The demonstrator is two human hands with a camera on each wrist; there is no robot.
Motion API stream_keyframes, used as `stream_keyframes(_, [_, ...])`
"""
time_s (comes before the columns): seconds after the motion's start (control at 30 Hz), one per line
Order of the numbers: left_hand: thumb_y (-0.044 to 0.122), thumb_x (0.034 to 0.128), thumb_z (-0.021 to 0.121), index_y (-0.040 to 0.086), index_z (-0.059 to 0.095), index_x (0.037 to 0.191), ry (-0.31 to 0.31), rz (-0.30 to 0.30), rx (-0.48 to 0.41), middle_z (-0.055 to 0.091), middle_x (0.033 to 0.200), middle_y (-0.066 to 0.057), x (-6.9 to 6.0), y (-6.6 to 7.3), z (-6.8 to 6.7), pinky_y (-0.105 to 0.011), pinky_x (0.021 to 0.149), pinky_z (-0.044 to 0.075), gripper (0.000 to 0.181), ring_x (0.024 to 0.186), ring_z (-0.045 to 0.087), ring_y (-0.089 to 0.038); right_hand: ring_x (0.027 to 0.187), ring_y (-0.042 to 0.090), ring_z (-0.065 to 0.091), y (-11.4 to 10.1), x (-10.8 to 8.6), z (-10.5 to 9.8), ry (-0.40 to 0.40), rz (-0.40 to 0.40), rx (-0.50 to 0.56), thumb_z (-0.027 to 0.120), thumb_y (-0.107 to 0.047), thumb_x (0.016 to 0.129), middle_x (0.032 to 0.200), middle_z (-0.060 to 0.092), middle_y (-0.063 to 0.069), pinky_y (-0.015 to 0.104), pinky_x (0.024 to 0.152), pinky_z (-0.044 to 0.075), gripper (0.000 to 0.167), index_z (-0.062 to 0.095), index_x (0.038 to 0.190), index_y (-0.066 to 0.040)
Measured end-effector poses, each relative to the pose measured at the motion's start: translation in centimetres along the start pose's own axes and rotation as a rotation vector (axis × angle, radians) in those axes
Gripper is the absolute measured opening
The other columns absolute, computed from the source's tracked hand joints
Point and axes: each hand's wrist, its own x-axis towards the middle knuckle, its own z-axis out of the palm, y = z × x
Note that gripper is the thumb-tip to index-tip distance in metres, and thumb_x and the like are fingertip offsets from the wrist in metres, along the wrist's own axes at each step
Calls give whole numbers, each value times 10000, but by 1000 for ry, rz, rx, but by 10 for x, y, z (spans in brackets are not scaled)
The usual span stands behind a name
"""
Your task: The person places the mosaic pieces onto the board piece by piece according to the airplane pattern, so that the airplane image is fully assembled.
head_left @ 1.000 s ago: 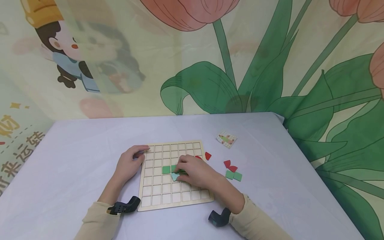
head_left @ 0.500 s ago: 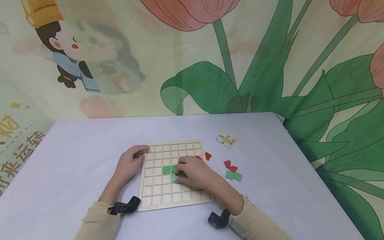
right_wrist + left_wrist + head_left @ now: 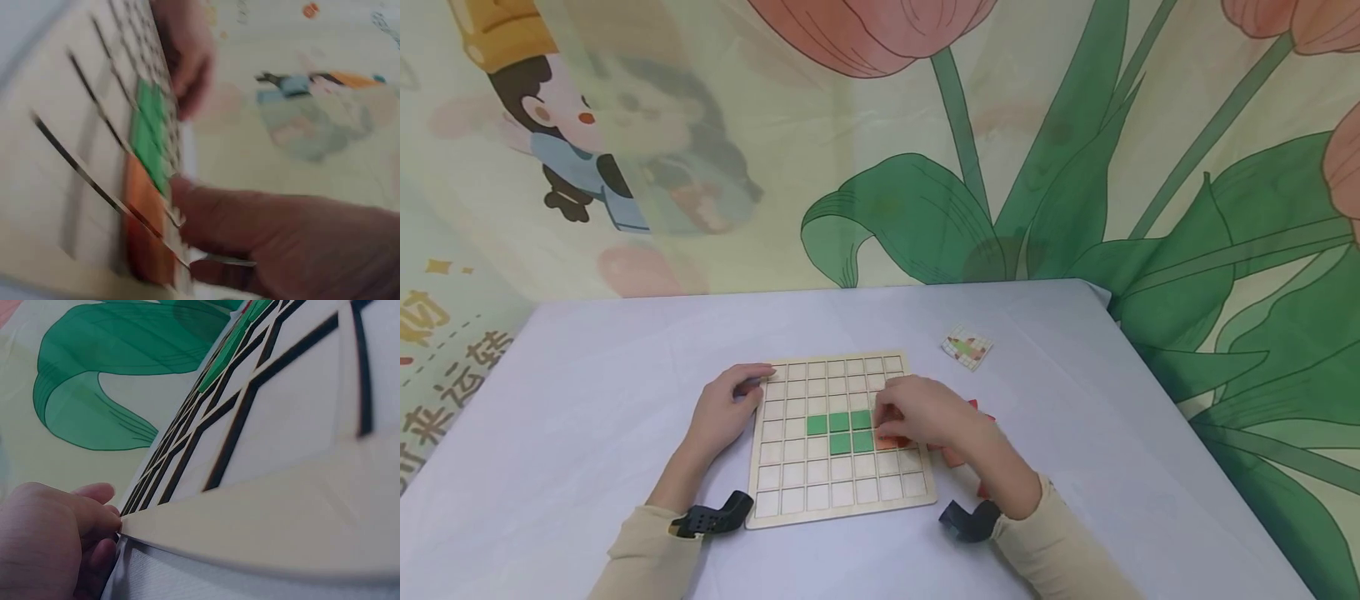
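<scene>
A wooden grid board (image 3: pixel 792 498) lies on the table. My left hand (image 3: pixel 724 408) holds it at its far left corner; in the left wrist view, the left fingers (image 3: pixel 94 515) meet its edge. Green square tiles (image 3: pixel 839 422) fill adjoining cells in two rows. My right hand (image 3: pixel 925 411) is over the board's right part, its fingers bent. Below it an orange tile (image 3: pixel 886 443) shows, with red beside it. The blurred right wrist view shows the right hand (image 3: pixel 250 234) beside the orange tile (image 3: pixel 144 187), with a gap between thumb and finger. I see no piece held there.
A small pattern card (image 3: pixel 967 347) lies behind the board at the right. Loose red and orange pieces (image 3: pixel 953 457) lie right of the board, partly hidden by the right arm. The white-covered table (image 3: pixel 647 350) meets a printed backdrop at its far edge.
My right hand has left the lower green tile and moved right, uncovering the green rows. It now covers the board's right part. My left hand stays at the corner.
</scene>
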Motion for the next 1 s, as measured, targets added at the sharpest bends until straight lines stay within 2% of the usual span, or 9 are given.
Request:
stream_keyframes(0.17, [101, 923, 512, 112, 610, 1236, -4, 7, 7, 562, 1332, -98, 1, 2, 0, -461, 954, 473, 328, 1127, 583, -292, 798, 155, 521, 27, -19, -23, -151, 322, -18, 814, -197, 727, 910, 563, -25, 281, 643, 482, 235, 648, 883, -255])
stream_keyframes(0.27, [101, 923, 512, 115, 610, 1236, -3, 6, 16, 562, 1332, -99, 1, 2, 0, -465, 952, 474, 329, 1124, 584, -295, 798, 177, 516, 36, -28, -31, -215, 425, -49, 842, -147, 682, 907, 543, 17, 288, 623, 485, 339, 625, 929, -228])
stream_keyframes(0.57, [98, 926, 507, 120, 608, 1241, -8, -14, 7, 552, 1343, -100, 0, 1, -1, -465, 956, 469, 331, 1130, 578, -295, 769, 190, 504, 44, -27, -28, -248, 465, -79, 834, -76, 675, 834, 518, 46, 264, 586, 434, 361, 556, 881, -180])
stream_keyframes(0.73, [98, 923, 510, 119, 612, 1233, -4, -7, 0, 558, 1336, -102, 0, 2, -1, -464, 953, 472, 327, 1125, 582, -295, 732, 184, 528, 48, -22, -25, -210, 480, -33, 835, -114, 694, 810, 555, 38, 264, 587, 449, 338, 569, 897, -159])
stream_keyframes(1.0, [98, 923, 514, 120, 614, 1231, 1, -6, 0, 559, 1335, -99, 0, 1, -1, -461, 952, 475, 324, 1124, 582, -289, 746, 156, 526, 52, -13, -20, -114, 422, -22, 788, -249, 766, 821, 600, -1, 250, 618, 465, 248, 619, 928, -168])
